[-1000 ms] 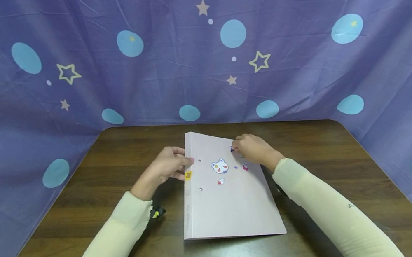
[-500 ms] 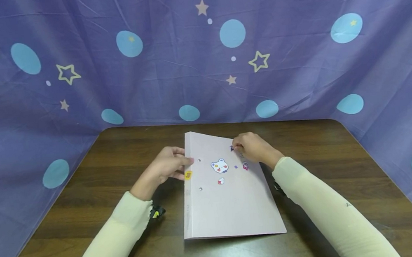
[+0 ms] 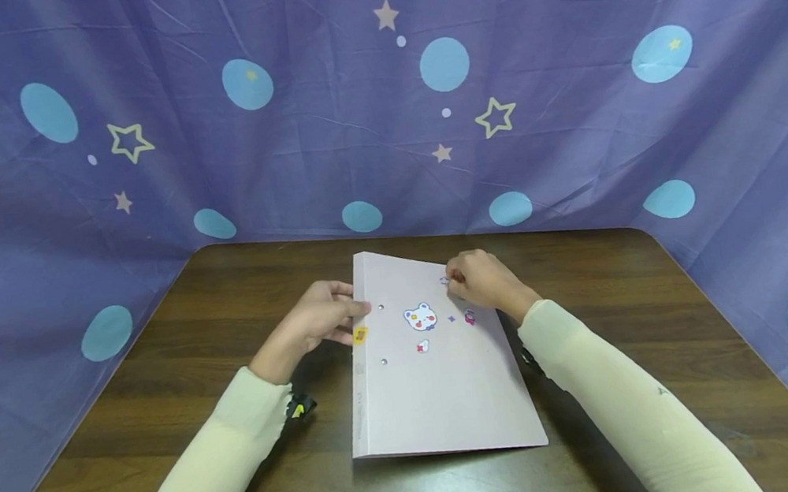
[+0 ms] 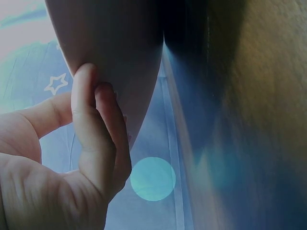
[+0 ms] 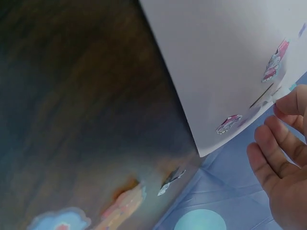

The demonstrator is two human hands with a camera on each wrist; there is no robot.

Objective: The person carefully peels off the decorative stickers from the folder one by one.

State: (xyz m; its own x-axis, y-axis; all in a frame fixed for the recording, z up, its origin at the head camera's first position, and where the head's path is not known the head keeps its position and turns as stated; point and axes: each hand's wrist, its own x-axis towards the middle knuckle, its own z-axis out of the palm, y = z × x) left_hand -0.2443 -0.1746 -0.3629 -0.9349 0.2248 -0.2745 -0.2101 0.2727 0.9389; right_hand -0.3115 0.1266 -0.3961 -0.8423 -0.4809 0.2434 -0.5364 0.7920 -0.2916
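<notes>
my left hand grips the pale file folder by its spine, lower centre of the frame. my right hand pinches a sticker near the folder's top edge.

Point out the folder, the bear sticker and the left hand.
Folder [image 3: 446,387], head view: bare lower cover.
Bear sticker [image 3: 419,317], head view: its middle.
Left hand [image 3: 318,316], head view: middle of the hand.
</notes>
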